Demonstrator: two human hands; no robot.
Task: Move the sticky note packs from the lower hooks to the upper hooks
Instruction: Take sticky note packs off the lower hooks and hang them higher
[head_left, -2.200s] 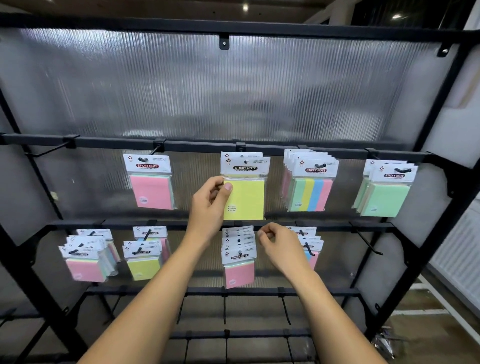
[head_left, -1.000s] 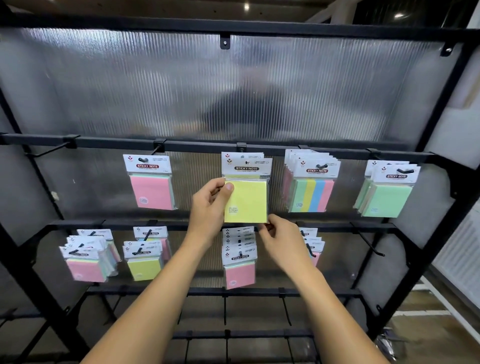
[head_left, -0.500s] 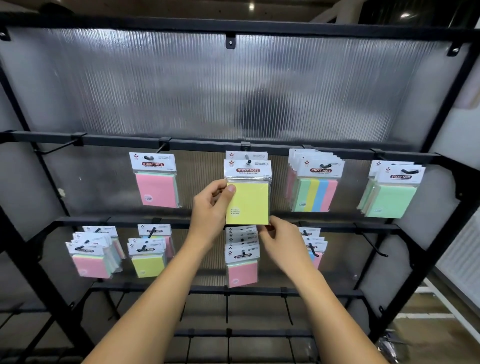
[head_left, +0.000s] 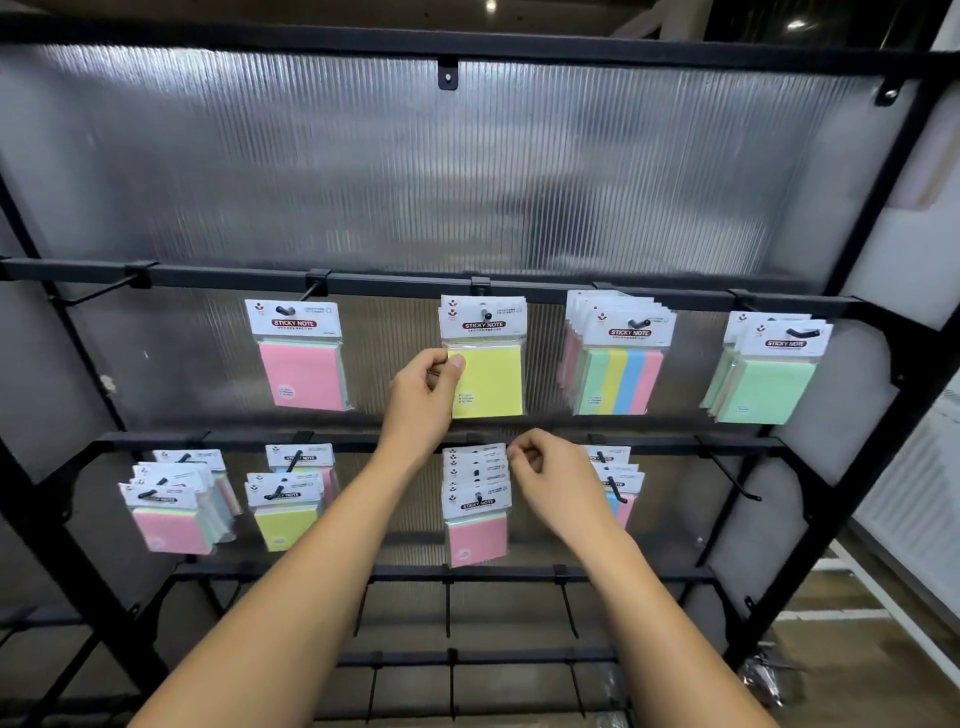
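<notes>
Yellow pack (head_left: 491, 382) hangs on the upper middle hook (head_left: 485, 314), another header card behind it. Your left hand (head_left: 421, 400) pinches its left edge, thumb on the front. The lower middle stack (head_left: 475, 501), pink pack in front, hangs just below. Your right hand (head_left: 553, 480) is at that stack's top right corner, fingers (head_left: 519, 457) curled against the header cards; can't tell if they grip one. Upper rail (head_left: 234, 274) also carries a pink pack (head_left: 301, 374), striped packs (head_left: 618, 379) and green packs (head_left: 763, 382). Lower rail (head_left: 156, 444): pink-front stack (head_left: 166, 519), yellow-front stack (head_left: 283, 519), and one more stack (head_left: 621, 483) partly behind your right hand.
</notes>
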